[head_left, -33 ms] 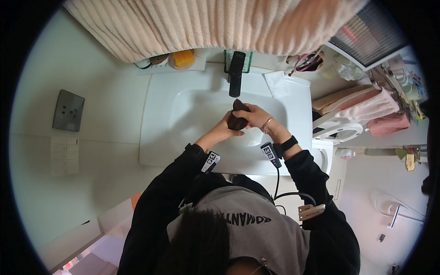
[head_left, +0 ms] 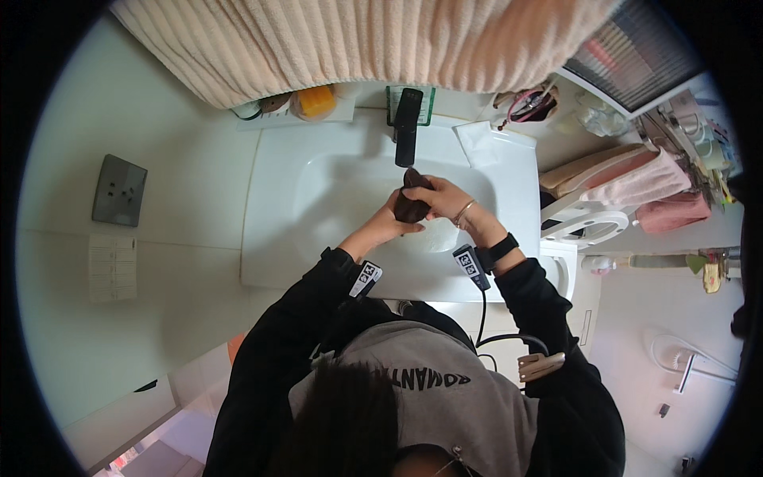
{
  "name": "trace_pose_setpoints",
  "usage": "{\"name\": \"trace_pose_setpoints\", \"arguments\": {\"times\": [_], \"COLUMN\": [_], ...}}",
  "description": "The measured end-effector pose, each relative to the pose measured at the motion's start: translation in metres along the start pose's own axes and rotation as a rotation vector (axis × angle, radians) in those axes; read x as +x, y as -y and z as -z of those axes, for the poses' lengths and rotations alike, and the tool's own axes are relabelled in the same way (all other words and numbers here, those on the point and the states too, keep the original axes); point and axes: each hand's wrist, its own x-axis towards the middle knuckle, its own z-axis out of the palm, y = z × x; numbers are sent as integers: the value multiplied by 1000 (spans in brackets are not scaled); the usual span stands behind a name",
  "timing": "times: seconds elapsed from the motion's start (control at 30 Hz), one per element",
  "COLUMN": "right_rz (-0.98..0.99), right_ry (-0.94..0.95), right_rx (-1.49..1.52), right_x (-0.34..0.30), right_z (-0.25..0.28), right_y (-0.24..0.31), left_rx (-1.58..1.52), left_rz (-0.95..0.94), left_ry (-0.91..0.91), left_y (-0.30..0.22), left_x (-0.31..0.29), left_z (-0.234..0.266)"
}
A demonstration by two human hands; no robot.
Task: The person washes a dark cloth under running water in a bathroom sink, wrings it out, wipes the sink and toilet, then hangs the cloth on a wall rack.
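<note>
Both of my hands are closed on a dark brown object with a smooth, slightly shiny surface and a narrow upper tip (head_left: 412, 208); its kind I cannot make out. My left hand (head_left: 385, 225) grips it from the left and below, thumb across its lower end. From the right, my right hand (head_left: 447, 200) has its fingers over the upper part. The object is just below the spout of the black tap (head_left: 406, 139), over the white washbasin (head_left: 318, 199). A whitish patch (head_left: 439, 237) shows in the basin beneath my hands. My fingers hide parts of the object.
A white cloth or tissue (head_left: 477, 145) lies on the basin's back right rim. Behind the tap stands a green-edged packet (head_left: 425, 111), with a yellow item (head_left: 317, 101) to its left. A peach towel (head_left: 358, 48) hangs at the far side. At right is a white toilet seat (head_left: 592, 229).
</note>
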Motion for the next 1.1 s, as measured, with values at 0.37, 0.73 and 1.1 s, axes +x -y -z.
{"name": "trace_pose_setpoints", "arguments": {"times": [0.37,0.73,1.1], "right_rz": [215,-52,377], "right_ry": [-6,-88,171], "right_rx": [251,501,122], "right_x": [-71,-36,6], "right_z": [31,77,24], "right_y": [70,-73,-79], "left_rx": [35,-424,-563], "left_rz": [-55,44,93], "left_ry": [-222,-213,-283], "left_y": [-43,-59,-42], "left_x": [8,1,-3], "left_z": [-21,8,1]}}
